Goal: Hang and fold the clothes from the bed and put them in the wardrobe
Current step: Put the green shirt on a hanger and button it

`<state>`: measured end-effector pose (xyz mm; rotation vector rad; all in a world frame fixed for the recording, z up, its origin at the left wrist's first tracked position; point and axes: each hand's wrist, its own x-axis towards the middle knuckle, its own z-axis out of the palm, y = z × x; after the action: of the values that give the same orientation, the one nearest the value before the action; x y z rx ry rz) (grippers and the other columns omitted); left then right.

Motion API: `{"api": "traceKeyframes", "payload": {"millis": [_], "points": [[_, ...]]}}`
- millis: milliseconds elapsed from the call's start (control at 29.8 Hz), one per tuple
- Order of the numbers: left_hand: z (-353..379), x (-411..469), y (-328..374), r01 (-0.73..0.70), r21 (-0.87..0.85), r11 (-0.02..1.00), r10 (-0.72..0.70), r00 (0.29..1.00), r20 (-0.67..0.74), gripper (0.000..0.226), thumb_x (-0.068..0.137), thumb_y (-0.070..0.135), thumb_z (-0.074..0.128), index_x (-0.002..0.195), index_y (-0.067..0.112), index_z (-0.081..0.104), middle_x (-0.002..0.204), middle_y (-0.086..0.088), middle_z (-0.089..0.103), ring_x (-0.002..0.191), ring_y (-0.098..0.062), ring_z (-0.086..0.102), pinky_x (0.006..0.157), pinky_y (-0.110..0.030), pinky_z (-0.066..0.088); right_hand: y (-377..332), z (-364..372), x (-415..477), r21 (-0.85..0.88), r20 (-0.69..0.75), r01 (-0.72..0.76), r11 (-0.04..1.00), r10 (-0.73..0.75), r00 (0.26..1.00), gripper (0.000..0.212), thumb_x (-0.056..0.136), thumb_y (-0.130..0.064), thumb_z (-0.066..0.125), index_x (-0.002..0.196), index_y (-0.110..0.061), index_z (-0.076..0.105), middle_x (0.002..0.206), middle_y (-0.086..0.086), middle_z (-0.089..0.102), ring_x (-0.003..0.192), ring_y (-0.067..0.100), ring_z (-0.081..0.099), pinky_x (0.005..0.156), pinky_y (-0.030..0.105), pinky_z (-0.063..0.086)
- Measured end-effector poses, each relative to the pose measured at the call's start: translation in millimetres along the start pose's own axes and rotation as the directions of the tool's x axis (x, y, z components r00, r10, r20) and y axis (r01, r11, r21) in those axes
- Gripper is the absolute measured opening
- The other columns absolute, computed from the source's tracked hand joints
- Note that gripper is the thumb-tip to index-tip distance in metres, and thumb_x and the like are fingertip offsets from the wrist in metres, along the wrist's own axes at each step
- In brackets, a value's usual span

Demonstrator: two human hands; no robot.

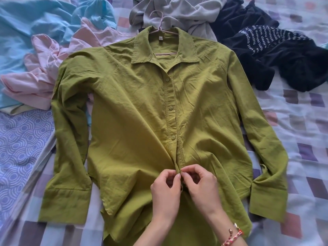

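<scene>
Though wrinkled, flat olive shirt (pixel 133 103)

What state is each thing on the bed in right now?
green shirt: flat, front up, on a hanger, three buttons fastened
hanger: inside the collar, hook sticking out
left hand: pinches the green shirt at its lower front opening
right hand: pinches the same spot
pink garment: crumpled, unfolded
blue garment: crumpled
grey garment: heaped
black garment: crumpled, white lettering showing
</scene>
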<state>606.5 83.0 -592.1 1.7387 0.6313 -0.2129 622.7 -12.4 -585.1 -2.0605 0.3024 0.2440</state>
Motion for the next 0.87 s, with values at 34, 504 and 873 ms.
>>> {"api": "traceKeyframes", "payload": {"millis": [34,504,873], "points": [[-1,0,-1,-0.018,-0.002,1.0,0.018,1.0,0.008,0.017,0.087,0.008,0.062,0.074,0.019,0.065,0.069,0.003,0.068,0.064,-0.011,0.064,0.064,-0.027,0.055,1,0,1,0.001,0.001,-0.004,1.0,0.004,1.0,0.02,0.08,-0.001,0.067,0.075,-0.021,0.067,0.07,-0.009,0.068,0.067,0.003,0.063,0.061,0.01,0.047],[-8,18,-4,-0.131,0.047,0.99,0.125,0.986,0.112,0.019,0.081,0.005,0.07,0.07,0.02,0.062,0.07,0.0,0.066,0.066,-0.012,0.065,0.065,-0.025,0.056,-4,-7,10,0.396,0.227,-0.341,0.852,0.269,0.936,0.021,0.09,0.006,0.051,0.081,-0.008,0.063,0.063,0.005,0.06,0.051,0.005,0.054,0.055,0.017,0.05],[-3,24,-10,-0.523,0.289,0.802,0.51,0.851,0.125,0.005,0.082,0.009,0.059,0.078,0.008,0.062,0.077,0.008,0.053,0.073,0.003,0.049,0.066,-0.004,0.038,-6,18,10,0.129,-0.2,-0.235,0.963,0.257,0.945,0.024,0.083,-0.007,0.066,0.069,-0.024,0.058,0.067,-0.004,0.065,0.065,0.014,0.063,0.07,0.034,0.054]]}}
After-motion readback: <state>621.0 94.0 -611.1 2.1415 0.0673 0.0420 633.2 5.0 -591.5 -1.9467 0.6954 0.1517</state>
